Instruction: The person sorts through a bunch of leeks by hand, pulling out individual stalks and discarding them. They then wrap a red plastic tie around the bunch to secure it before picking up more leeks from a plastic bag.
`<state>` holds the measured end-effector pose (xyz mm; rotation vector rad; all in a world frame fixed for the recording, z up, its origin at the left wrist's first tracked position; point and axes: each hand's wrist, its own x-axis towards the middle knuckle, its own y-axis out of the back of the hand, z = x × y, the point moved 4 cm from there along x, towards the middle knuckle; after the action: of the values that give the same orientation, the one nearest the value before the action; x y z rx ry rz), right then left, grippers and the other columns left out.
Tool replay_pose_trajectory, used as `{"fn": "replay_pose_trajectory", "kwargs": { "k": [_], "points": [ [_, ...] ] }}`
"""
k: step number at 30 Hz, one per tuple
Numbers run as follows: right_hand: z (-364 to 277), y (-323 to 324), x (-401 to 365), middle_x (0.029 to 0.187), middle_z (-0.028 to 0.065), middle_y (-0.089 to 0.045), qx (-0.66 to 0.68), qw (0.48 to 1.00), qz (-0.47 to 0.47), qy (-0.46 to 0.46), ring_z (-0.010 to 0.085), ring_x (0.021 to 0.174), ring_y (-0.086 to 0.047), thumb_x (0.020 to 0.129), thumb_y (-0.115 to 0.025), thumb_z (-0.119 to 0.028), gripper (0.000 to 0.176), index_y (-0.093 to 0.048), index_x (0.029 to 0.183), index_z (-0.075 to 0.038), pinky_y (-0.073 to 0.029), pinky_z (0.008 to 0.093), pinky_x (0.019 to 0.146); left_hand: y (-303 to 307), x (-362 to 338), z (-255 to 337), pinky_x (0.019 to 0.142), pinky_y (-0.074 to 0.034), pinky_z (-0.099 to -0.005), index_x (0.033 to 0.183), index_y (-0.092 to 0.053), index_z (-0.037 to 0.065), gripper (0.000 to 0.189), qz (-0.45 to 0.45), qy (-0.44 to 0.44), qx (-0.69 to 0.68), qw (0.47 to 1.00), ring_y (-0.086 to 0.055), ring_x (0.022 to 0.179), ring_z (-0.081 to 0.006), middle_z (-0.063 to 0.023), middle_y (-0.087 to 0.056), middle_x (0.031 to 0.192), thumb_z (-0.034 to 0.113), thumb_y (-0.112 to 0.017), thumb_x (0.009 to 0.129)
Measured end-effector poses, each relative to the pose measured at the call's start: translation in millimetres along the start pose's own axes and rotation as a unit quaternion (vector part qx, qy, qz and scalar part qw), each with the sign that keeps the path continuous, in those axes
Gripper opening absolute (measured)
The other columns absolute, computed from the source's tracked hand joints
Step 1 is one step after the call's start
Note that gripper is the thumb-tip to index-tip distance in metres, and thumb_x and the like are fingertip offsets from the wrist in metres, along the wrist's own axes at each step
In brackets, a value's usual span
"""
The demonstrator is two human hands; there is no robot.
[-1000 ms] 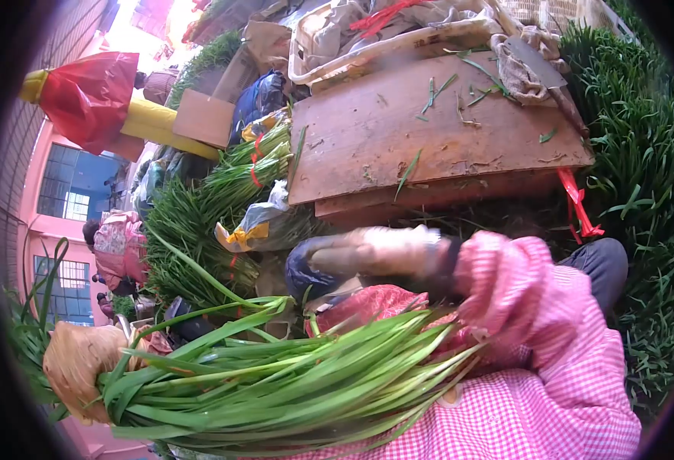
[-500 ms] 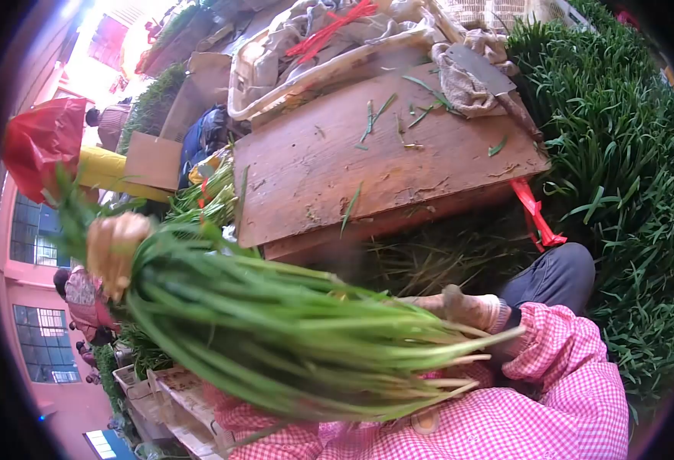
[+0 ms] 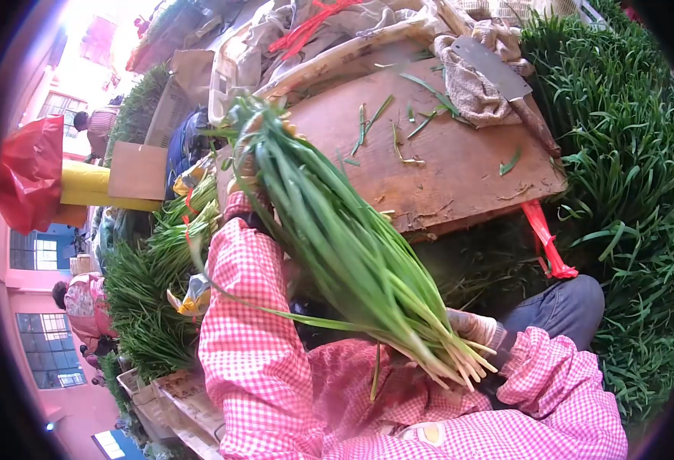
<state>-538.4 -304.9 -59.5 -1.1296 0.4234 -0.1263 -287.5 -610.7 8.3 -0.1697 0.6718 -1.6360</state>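
A thick bunch of long green chives (image 3: 344, 245) slants from upper left to lower right over my lap, its white stem ends (image 3: 463, 368) pointing down. My left hand (image 3: 243, 162), gloved and mostly hidden by leaves, grips the leafy end above a pink checked sleeve (image 3: 237, 307). Gloved too, my right hand (image 3: 471, 328) holds the bunch just above the stem ends. Behind the bunch lies a worn wooden board (image 3: 459, 161) with a few cut leaves on it.
A cleaver (image 3: 498, 69) rests on a cloth at the board's far edge. Red ties (image 3: 547, 245) hang off its right corner. Loose chives (image 3: 628, 192) are piled on the right and tied bundles (image 3: 160, 253) on the left. Other people (image 3: 84, 307) work at far left.
My left hand has swung the leafy end of the bunch from low on the left up and over to the board. The right hand has stayed at the stem ends.
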Motion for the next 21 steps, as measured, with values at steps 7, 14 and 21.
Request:
{"fn": "replay_pose_trajectory", "kwargs": {
  "k": [7, 14, 21],
  "points": [
    [-8, 17, 18, 0.11, 0.0202, -0.059, 0.108, 0.99, -0.081, -0.028, 0.03, 0.095, -0.062, 0.081, -0.064, -0.032, 0.053, -0.048, 0.121, 0.0, -0.052, 0.0474, 0.078, 38, 29, -51, 0.069, -0.052, -0.0445, 0.108, -0.052, 0.002, 0.045, 0.08, 0.043, -0.019, 0.996, -0.059, 0.082, -0.0295, -0.0169, -0.059, 0.098, 0.042, -0.053, 0.086],
    [-18, -2, 24, 0.126, 0.0201, -0.048, 0.072, 0.996, -0.051, -0.015, 0.0346, 0.111, -0.051, 0.077, -0.069, -0.026, 0.062, -0.043, 0.128, -0.003, -0.042, 0.0527, 0.093, 103, 27, -40, 0.077, -0.049, -0.0498, 0.115, -0.047, 0.001, 0.055, 0.166, 0.04, -0.04, 0.985, -0.056, 0.095, -0.0321, -0.0208, -0.053, 0.113, 0.048, -0.048, 0.087],
    [-12, 17, 23, 0.125, 0.0191, -0.049, 0.099, 0.993, -0.055, 0.042, 0.0338, 0.11, -0.052, 0.078, -0.068, -0.025, 0.06, -0.044, 0.127, -0.003, -0.043, 0.0519, 0.093, 143, -97, 4, 0.084, -0.044, -0.0549, 0.122, -0.041, -0.002, 0.066, 0.422, 0.174, 0.23, 0.86, -0.049, 0.111, -0.0347, -0.0237, -0.047, 0.123, 0.054, -0.044, 0.087]
  ]
}}
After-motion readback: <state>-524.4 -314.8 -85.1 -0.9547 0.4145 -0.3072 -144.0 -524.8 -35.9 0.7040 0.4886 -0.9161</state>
